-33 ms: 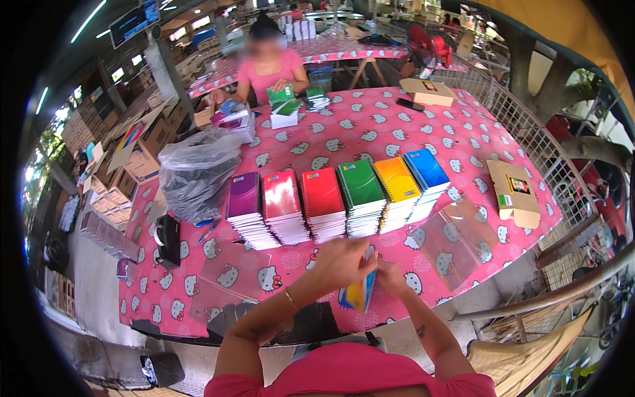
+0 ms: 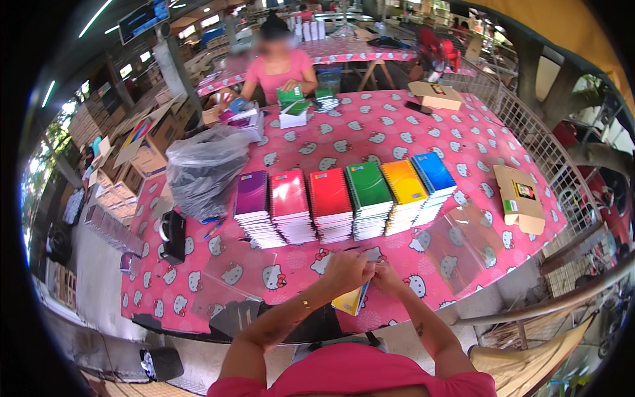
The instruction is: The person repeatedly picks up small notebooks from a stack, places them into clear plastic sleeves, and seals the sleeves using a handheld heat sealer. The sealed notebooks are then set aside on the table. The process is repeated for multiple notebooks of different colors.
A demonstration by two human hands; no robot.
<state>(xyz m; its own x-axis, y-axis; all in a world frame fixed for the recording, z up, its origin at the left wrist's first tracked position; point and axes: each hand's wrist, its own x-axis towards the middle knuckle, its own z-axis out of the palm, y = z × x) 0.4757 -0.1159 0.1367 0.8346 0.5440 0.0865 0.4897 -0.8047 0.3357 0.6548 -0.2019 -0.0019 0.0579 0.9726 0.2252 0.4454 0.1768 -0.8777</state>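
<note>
The left hand (image 2: 348, 272) was closed about the upper end of a yellow spiral notebook (image 2: 348, 304), tilted over the near part of the pink tablecloth (image 2: 301, 261). The right hand (image 2: 389, 279) met it, fingers drawn together — whether they pinched anything could not be told. Good handling, in judgement, called for steady support without bending the cover or coil. Beyond stood six notebook stacks (image 2: 369, 188) — a grey plastic bag (image 2: 206, 175) lay to their left.
</note>
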